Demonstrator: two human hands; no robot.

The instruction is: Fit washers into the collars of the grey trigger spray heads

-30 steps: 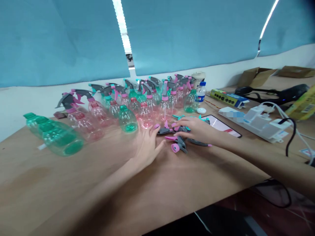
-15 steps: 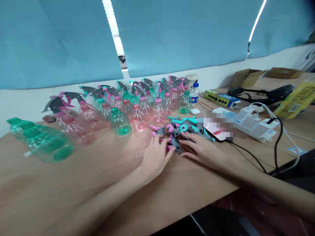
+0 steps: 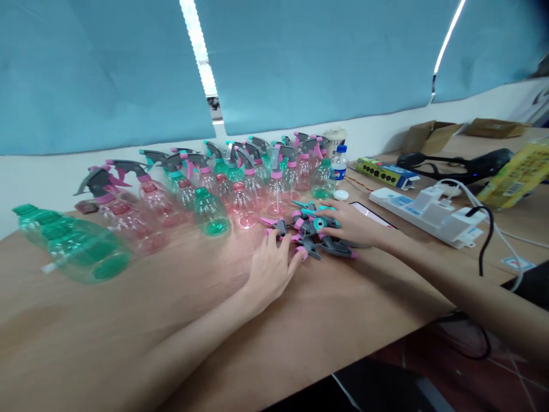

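Observation:
A pile of loose grey spray heads [image 3: 306, 229] with pink and turquoise parts lies on the wooden table. At the pile's left edge rests my left hand [image 3: 271, 264], fingers apart, its thumb by a pink collar [image 3: 302, 252]. My right hand [image 3: 354, 223] reaches over the right and far side, fingers spread across turquoise and grey heads; its palm hides some of them. Neither hand visibly lifts a head. Just behind the pile stands a pink bottle with a tube in it [image 3: 277, 191]. Open-necked bottles nearby include a green one [image 3: 211, 213] and a pink one [image 3: 243, 206].
Several bottles with spray heads [image 3: 171, 171] stand along the wall. Green bottles [image 3: 86, 249] cluster at the far left. On the right are a phone [image 3: 369, 213], a white power strip [image 3: 429, 212] with cables, a Pepsi bottle [image 3: 340, 164] and a yellow package [image 3: 514, 177].
My right hand has moved away from me and slightly right, over the pile's far side, uncovering grey heads in front. My left hand has shifted only slightly. The right forearm covers more of the phone.

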